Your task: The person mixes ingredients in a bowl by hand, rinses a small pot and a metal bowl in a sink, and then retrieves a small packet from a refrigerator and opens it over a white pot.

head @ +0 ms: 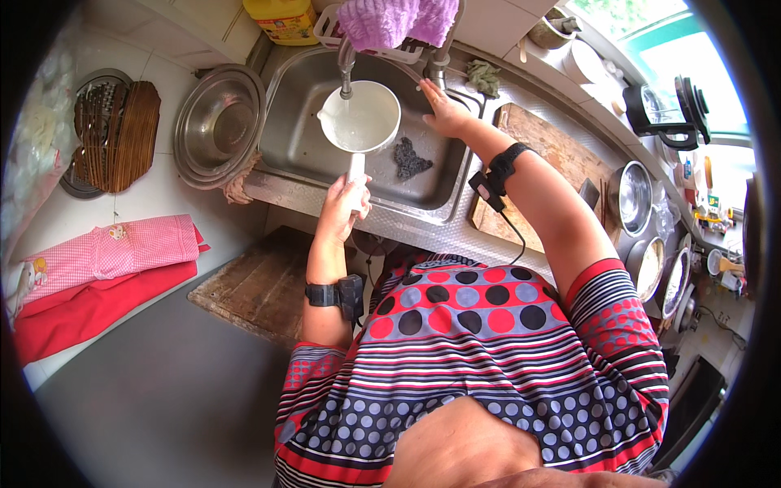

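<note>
My left hand (345, 206) grips the handle of a white milk pan (384, 131) with a small pouring lip. The pan is held over the stainless steel sink (293, 134), right under the faucet spout (346, 76). A thin stream seems to fall into it, and its inside looks wet. My right hand (448, 113) is held flat with fingers stretched out at the sink's back right corner, by the faucet base (437, 68). Whether its fingertips touch the faucet cannot be made out. A dark mesh scouring pad (411, 160) lies on the sink floor.
Purple plush cloth (390, 21) hangs above the sink. A yellow jug (282, 21) stands behind. Metal basins (221, 125) lean at the left. Right of the sink lie a green rag (483, 78), a wooden cutting board (543, 143) and a steel bowl (631, 198). A glass pot (665, 113) sits on the sill.
</note>
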A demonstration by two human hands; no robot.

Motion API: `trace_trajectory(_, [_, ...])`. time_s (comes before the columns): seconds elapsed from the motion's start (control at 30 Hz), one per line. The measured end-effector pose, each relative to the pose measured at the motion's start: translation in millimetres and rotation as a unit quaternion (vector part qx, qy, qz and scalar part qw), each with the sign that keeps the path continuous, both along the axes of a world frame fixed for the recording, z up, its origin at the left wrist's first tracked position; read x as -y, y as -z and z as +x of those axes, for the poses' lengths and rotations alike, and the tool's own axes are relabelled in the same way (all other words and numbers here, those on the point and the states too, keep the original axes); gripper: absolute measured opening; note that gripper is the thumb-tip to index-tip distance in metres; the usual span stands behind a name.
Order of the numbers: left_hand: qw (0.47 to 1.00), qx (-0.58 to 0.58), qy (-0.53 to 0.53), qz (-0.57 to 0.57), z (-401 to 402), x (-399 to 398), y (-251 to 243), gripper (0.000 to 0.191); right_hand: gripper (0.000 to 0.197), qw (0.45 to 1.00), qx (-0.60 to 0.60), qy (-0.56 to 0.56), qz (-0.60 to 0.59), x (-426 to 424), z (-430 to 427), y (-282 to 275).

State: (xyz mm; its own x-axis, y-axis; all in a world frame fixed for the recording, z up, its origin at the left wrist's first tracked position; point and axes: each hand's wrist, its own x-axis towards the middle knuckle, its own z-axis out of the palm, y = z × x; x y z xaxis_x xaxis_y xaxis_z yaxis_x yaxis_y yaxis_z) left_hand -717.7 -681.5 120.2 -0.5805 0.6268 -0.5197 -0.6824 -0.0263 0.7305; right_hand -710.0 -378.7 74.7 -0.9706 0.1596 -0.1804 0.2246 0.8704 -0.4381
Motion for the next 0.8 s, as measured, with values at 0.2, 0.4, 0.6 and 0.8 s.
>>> trace_trajectory(0.2, [1.0,0.002,-0.013,0.01,1.3,5.7,10.3,0.024,0.023,0.979,-0.199,-0.026,0.046,40.0,-19.6,-52.9])
trace_trajectory(0.4, [0.999,-0.001,-0.002,-0.051,2.8,-0.8,0.8,0.023,0.02,0.966,0.023,-0.24,0.094,91.9,-49.5,-13.9])
trace_trajectory(0.6, [0.999,-0.005,0.003,-0.046,2.5,3.5,3.4,0.024,0.025,0.946,0.203,-0.247,0.049,106.0,-74.7,-1.6])
trace_trajectory(0.8, [0.999,-0.011,0.004,-0.037,-1.0,5.7,6.2,0.024,0.023,0.962,0.177,-0.201,0.047,110.0,-72.7,-20.7])
